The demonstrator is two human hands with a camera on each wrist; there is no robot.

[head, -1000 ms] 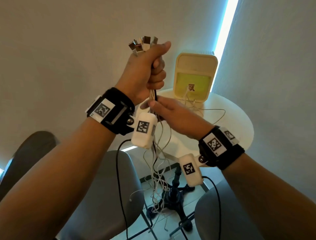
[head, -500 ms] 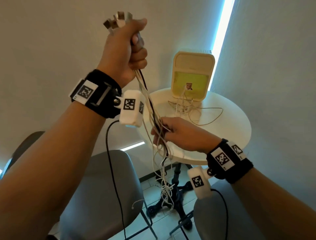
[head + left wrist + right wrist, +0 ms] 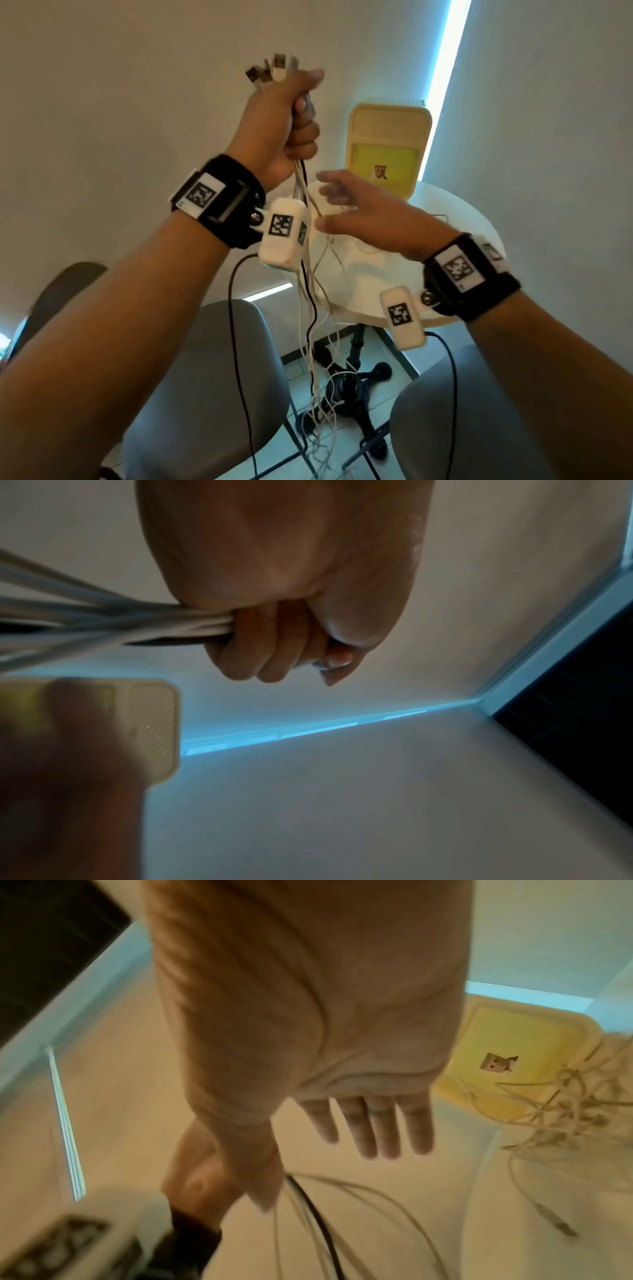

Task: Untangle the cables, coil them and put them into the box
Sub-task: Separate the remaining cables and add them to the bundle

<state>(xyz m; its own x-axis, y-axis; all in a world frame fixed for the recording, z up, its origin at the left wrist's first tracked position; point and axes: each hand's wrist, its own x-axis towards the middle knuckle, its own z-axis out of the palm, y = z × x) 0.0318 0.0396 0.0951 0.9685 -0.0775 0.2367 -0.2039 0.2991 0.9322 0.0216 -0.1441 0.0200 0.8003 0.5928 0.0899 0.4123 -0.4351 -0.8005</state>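
- Several cables (image 3: 310, 291) hang from our left hand (image 3: 277, 126), which clamps them below the plugs; the ends are knotted near the floor.
- Our right hand (image 3: 359, 216) is spread beside them; a hard pull can tighten the knot.
- More cables lie before the box (image 3: 388, 120).

No legible text, brand or number. Black-and-white square code markers stand on the wristbands (image 3: 200, 195) (image 3: 459, 269) and the white wrist camera housings (image 3: 281, 226) (image 3: 400, 313) (patterns, not letters). A small pictorial sticker (image 3: 379, 172) stands on the box (image 3: 388, 118).
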